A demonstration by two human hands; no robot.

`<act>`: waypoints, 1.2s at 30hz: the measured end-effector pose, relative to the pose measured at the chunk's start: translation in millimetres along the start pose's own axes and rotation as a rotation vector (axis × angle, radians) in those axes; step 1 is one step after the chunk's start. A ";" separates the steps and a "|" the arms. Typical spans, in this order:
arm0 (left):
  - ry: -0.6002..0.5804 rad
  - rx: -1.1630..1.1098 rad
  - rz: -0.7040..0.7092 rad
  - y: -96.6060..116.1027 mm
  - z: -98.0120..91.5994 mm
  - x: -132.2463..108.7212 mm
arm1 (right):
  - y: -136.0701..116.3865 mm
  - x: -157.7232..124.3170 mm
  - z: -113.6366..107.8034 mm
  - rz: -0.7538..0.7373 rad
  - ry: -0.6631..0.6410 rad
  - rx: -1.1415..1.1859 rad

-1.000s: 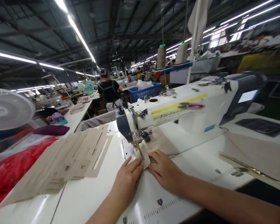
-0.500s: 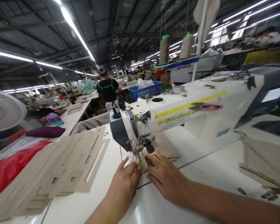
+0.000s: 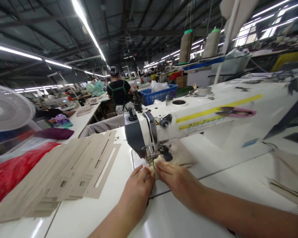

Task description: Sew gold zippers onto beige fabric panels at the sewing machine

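Observation:
A white sewing machine [image 3: 196, 115] stands in front of me, and a beige piece of fabric [image 3: 181, 153] lies under its head. My left hand [image 3: 140, 183] is just left of the presser foot [image 3: 152, 163], its bent fingers closed on the fabric's near edge. To the right of the foot, my right hand [image 3: 176, 178] has its fingers pressed together on the same fabric. Both sets of fingertips are very close to the needle area. My fingers hide most of the fabric edge there.
Overlapping beige cut panels [image 3: 81, 168] lie to the left, beside a red plastic bag [image 3: 22, 175]. A white fan [image 3: 10, 107] stands at far left. Thread cones [image 3: 185, 47] rise behind the machine. A person [image 3: 119, 91] works beyond, near a blue crate [image 3: 159, 95].
The view has shifted, so the machine sits farther right in it. My right fingers have straightened and come closer to the presser foot; the pale fabric flap between my hands shows less.

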State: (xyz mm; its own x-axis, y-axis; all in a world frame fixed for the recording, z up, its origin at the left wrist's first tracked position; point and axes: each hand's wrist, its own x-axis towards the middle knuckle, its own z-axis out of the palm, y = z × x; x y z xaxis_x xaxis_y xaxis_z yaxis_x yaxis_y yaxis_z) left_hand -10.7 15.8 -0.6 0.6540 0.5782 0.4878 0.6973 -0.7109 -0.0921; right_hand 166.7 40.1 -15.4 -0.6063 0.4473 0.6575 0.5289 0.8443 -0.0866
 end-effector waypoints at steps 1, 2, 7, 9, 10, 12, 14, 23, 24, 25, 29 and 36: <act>0.007 -0.003 -0.004 -0.9 0.7 1.4 | 0.8 0.9 0.0 0.009 -0.006 0.012; 0.010 -0.011 -0.013 -1.8 1.1 3.1 | 1.7 1.8 0.1 0.022 -0.011 0.023; 0.006 -0.048 -0.052 -5.0 1.6 9.5 | 6.8 4.5 3.4 0.078 -0.044 0.054; 0.001 -0.044 -0.063 -5.8 2.3 9.4 | 8.1 5.0 4.0 0.085 -0.058 0.064; -0.004 -0.044 -0.070 -6.2 2.9 8.9 | 8.6 5.2 3.9 0.089 -0.066 0.069; -0.012 -0.049 -0.086 -7.0 4.6 7.6 | 9.4 5.8 3.4 0.096 -0.081 0.077; -0.023 -0.054 -0.103 -7.9 6.6 6.6 | 10.1 6.5 2.9 0.098 -0.087 0.085; -0.014 -0.060 -0.124 -11.0 8.9 7.0 | 11.1 7.6 5.4 0.125 -0.123 0.104; -0.013 -0.059 -0.127 -10.8 8.4 7.1 | 11.1 7.4 5.4 0.124 -0.124 0.104; -0.012 -0.055 -0.132 -10.7 8.1 7.1 | 11.1 7.3 5.4 0.124 -0.126 0.106; -0.021 -0.051 -0.155 -11.1 9.8 6.6 | 11.1 7.6 6.2 0.144 -0.131 0.117; -0.044 -0.059 -0.234 -12.1 14.9 4.6 | 11.0 11.3 6.7 0.197 -0.177 0.118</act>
State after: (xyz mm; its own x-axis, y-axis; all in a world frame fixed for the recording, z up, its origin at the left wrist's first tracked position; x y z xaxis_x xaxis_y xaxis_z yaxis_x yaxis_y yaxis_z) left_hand -11.8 33.0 -10.3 0.4897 0.7462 0.4511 0.8139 -0.5767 0.0704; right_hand 161.7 56.5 -13.9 -0.5981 0.6422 0.4794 0.5807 0.7596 -0.2930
